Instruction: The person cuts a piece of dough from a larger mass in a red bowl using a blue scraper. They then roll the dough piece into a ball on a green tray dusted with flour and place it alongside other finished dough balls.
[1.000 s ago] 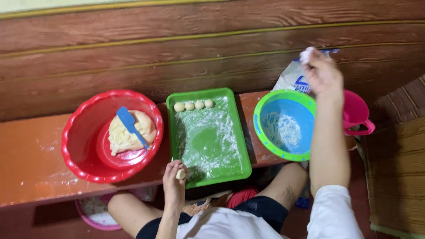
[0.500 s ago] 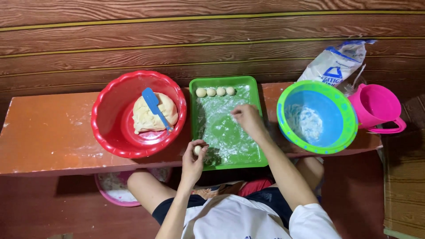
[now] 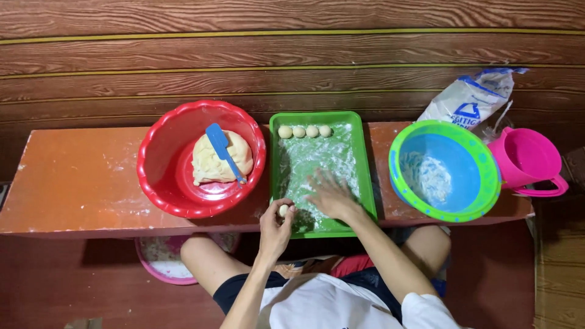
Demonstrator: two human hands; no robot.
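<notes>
Head view: left hand (image 3: 274,226) pinches small dough ball (image 3: 283,210) at near-left edge of green tray (image 3: 364,183); right hand (image 3: 329,194) open, palm flat on floured tray bed. Ball likely soft, light, bit sticky – hold gently round sides with fingertips. Ball pale cream, round, smooth. Four more balls (image 3: 304,131) in row at tray's far end. Dough lump (image 3: 214,164) with blue scraper (image 3: 223,150) in red bowl (image 3: 158,170); blue bowl (image 3: 475,183) right of tray

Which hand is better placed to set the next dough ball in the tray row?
Left, probably. The left hand already pinches a small dough ball at the green tray edge. The right hand lies flat and empty on the floured tray floor, nearer the row of four balls.
</notes>
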